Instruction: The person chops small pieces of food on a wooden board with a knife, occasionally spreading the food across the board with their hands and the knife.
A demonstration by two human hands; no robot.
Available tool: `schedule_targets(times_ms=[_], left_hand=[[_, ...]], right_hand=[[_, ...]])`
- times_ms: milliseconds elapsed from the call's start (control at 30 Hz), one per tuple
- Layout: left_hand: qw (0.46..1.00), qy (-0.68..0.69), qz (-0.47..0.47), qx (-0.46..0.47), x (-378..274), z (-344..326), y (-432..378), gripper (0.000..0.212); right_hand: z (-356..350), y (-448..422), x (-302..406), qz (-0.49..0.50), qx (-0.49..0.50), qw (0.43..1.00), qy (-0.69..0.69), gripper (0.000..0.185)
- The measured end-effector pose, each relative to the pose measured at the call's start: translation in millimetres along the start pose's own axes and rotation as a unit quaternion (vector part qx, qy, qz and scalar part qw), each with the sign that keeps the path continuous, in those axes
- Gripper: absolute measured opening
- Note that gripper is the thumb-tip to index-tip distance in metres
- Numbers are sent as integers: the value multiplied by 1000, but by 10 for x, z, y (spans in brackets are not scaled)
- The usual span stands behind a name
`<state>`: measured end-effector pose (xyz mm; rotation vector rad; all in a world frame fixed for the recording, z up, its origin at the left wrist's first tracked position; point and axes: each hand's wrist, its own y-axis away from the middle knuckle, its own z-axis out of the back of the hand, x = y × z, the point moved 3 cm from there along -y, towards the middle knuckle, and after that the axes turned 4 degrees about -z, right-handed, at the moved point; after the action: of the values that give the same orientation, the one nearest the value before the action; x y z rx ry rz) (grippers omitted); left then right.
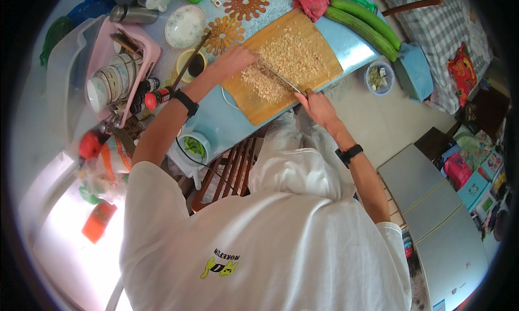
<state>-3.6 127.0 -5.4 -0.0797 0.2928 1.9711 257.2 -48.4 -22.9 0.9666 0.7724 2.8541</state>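
A wooden cutting board [254,115] lies at the near edge of the table, spread with finely chopped pale-brown food [298,55]. Across that layer stands a knife [280,76], its blade seen edge-on from above. My right hand [319,108] is closed around the knife's handle at the board's near edge. At the far end of the blade is my left hand [239,60], its fingers gathered on the tip; the exact grip there is partly hidden. Some chopped bits lie on either side of the blade.
Left of the board stand a yellow-rimmed bowl [181,59] of dark liquid, a floral plate [185,26] and a pink dish basket [153,47]. Green gourds [365,29] and a red cloth [314,2] lie beyond the board. A pot [207,142] of green vegetables is near my left elbow.
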Motion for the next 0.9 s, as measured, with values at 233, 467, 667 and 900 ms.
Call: schedule_targets(times_ms=[233,467,667,900], left_hand=[[997,31,16,64,37,277,-190,16],[997,29,-12,68,135,300,-311,12],[998,-8,-47,45,226,107,-378,18],[999,-6,-26,42,150,130,-404,20]], right_hand=[[125,-65,-30,-6,7,1000,4,60],[327,1,48,-27,20,998,-56,62],[137,-99,-78,-35,22,999,-30,62],[276,-104,-93,-31,13,999,-23,64]])
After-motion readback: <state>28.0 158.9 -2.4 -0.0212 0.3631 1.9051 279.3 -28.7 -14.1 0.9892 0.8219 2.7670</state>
